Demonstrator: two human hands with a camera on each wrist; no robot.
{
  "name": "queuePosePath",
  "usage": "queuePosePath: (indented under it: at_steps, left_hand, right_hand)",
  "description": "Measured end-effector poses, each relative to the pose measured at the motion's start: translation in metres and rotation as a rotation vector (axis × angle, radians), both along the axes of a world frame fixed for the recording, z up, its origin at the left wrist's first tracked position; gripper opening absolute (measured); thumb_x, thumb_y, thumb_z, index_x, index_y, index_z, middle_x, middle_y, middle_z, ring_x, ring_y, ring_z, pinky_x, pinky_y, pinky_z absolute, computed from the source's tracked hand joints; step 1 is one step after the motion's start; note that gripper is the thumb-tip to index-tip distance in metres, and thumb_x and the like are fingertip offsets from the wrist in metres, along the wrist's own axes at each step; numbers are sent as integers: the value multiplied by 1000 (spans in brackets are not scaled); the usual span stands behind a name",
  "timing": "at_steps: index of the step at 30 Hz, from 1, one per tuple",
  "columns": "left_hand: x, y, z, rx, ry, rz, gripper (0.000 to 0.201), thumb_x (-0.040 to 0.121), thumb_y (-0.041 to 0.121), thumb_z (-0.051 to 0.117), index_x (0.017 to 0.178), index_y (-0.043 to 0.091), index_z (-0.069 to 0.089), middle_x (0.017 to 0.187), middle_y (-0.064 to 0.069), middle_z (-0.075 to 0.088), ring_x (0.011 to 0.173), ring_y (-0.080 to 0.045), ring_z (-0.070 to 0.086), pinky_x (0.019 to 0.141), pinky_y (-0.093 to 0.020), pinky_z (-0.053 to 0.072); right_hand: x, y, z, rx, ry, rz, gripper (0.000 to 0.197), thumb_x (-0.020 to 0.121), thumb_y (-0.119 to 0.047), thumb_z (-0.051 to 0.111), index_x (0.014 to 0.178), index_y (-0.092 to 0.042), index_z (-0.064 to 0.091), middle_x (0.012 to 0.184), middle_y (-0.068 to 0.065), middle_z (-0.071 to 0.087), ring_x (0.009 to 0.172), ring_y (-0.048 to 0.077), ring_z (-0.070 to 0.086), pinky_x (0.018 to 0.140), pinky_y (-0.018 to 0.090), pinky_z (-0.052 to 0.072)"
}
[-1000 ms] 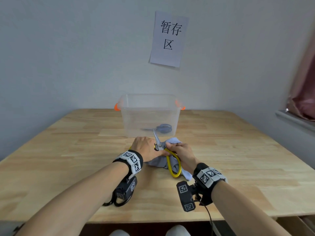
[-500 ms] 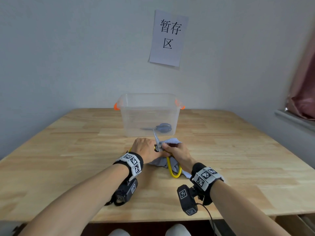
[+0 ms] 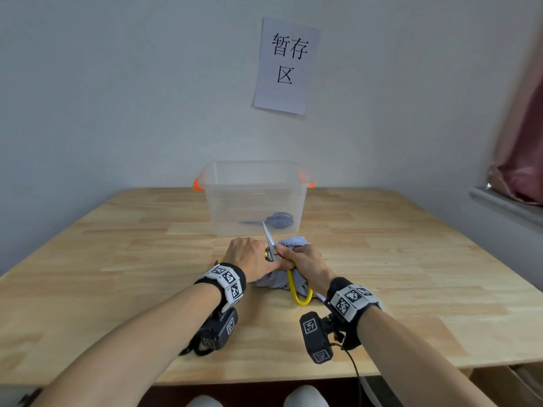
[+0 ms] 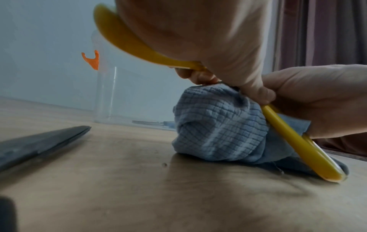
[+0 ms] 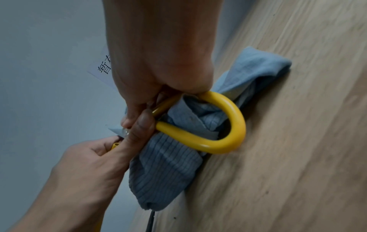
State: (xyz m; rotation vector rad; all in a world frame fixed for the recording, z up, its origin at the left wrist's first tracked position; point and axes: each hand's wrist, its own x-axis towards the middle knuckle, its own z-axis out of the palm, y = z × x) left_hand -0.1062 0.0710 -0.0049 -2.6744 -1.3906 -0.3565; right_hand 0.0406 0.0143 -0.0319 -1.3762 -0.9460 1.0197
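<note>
Pinching scissors (image 3: 270, 243) at pivot; cloth (image 3: 273, 282) beneath grip.

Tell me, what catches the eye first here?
The left hand and right hand grip yellow-handled scissors, blade pointing up, against a crumpled blue cloth on the wooden table. Behind them stands a clear box with orange latches, blue scissors inside, under a paper sign.

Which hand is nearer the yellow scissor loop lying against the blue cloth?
Right. The right hand touches the loop, curled over its top; the left hand grips the other handle, across the blades.
</note>
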Motion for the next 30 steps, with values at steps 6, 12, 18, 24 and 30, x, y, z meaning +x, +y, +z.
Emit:
queuePosePath:
  at_steps: [6,12,18,24,30]
  left_hand:
    - [1,-1,-3,16,15,-4,65,73,90,42,68,26,49,73,3,63,73,-18,58,65,-30,37]
    - [0,-1,-5,30,-24,-11,67,71,90,42,73,25,57,75,3,66,75,-18,62,65,-30,38]
    - [-4,-1,-5,74,-51,-51,54,82,80,46,72,27,48,77,3,67,76,-19,63,65,-30,36]
    - [-6,-1,-9,77,-66,-46,48,86,72,49,75,26,51,79,3,68,78,-21,64,66,-30,37]
    - [-7,-1,-12,15,-91,-28,48,85,74,50,71,27,48,70,7,56,71,-19,56,64,-30,35]
  right_hand:
    - [-4,4,-4,29,70,-134,35,85,-13,77,56,-5,61,53,4,60,47,13,55,52,26,49]
    - [-6,8,2,58,86,-195,27,86,-7,75,62,-4,62,52,-1,62,45,7,59,45,19,48]
    - [-11,10,-1,77,93,-246,26,87,-7,73,63,-6,66,54,0,67,51,11,64,48,20,50]
    - [-14,13,-1,81,126,-283,19,87,-12,74,84,6,73,84,24,73,76,33,72,71,41,61]
    - [-9,13,0,84,154,-303,17,89,-13,71,85,4,73,82,18,75,72,26,72,66,32,60]
